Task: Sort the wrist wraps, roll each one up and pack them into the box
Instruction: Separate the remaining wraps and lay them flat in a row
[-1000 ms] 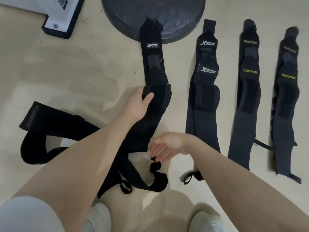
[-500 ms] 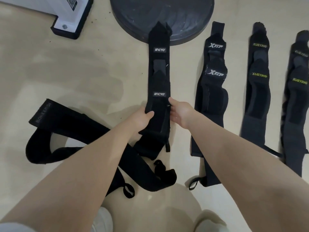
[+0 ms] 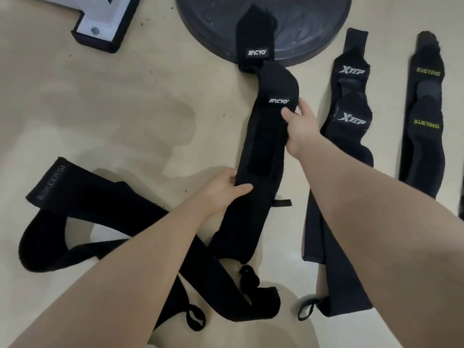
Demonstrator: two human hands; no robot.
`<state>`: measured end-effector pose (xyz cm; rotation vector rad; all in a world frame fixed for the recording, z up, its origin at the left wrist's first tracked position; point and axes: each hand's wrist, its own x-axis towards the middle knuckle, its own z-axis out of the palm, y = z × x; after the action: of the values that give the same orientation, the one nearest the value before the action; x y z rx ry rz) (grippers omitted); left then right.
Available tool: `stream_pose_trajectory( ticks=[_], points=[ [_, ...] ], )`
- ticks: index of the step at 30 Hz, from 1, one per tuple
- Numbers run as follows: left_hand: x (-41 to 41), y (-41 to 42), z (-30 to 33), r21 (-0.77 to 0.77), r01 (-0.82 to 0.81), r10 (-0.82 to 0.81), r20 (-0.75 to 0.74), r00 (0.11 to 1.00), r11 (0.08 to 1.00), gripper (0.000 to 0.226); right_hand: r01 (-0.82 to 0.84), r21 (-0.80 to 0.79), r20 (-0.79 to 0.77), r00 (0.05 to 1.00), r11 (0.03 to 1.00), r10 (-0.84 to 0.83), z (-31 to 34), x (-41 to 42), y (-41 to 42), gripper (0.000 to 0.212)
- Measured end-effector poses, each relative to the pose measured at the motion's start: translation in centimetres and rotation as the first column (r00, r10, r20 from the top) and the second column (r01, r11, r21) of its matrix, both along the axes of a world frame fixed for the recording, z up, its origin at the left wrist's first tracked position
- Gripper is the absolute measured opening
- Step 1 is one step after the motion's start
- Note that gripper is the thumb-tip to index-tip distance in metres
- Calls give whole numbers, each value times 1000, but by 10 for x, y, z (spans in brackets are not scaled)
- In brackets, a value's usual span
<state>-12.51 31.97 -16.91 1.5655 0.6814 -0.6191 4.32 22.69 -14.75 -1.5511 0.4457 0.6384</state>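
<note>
Two black wrist wraps with white logos lie in a line on the floor. The upper wrap point(image 3: 254, 46) rests partly on a dark disc. My right hand point(image 3: 300, 126) pinches the right edge of the lower wrap point(image 3: 261, 156) near its logo. My left hand point(image 3: 223, 189) grips that wrap's left edge lower down. To the right lie a pair of XTEP wraps point(image 3: 350, 96) and a pair of XUEYING wraps point(image 3: 424, 116), laid straight. A tangle of black BOKEERSI wraps point(image 3: 82, 197) sprawls at the lower left, partly hidden by my left forearm.
A dark round disc point(image 3: 301, 26) sits at the top centre. The corner of a white box with black edging point(image 3: 100, 28) shows at the top left. The floor is pale beige. My shoes are just visible at the bottom edge.
My right hand has come up from the tangled straps to the logo end of the lower wrap. That wrap now lies stretched below the first one, slightly angled. The view has shifted closer.
</note>
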Motion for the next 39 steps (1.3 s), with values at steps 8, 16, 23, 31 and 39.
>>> stream_pose_trajectory(
  ticks=[8,16,23,31,39],
  points=[
    [-33,-16,8,273,158,-157,-25,987,949,42,-403,-738,115,714,540,690,-17,-50,-17,87],
    [-60,-9,31,329,616,-508,-359,783,716,53,-479,-876,-164,210,-45,964,-17,-81,-19,83],
    [-92,-13,51,319,827,-599,-575,557,463,53,-582,-804,-253,144,-125,957,1,-61,-5,85],
    [-112,-1,53,291,881,-676,-564,474,374,39,-513,-858,16,-38,-6,999,18,-123,-37,41],
    [-138,45,95,421,905,-766,-563,312,59,63,-532,-765,-184,-361,-363,914,36,-159,-26,34]
  ],
)
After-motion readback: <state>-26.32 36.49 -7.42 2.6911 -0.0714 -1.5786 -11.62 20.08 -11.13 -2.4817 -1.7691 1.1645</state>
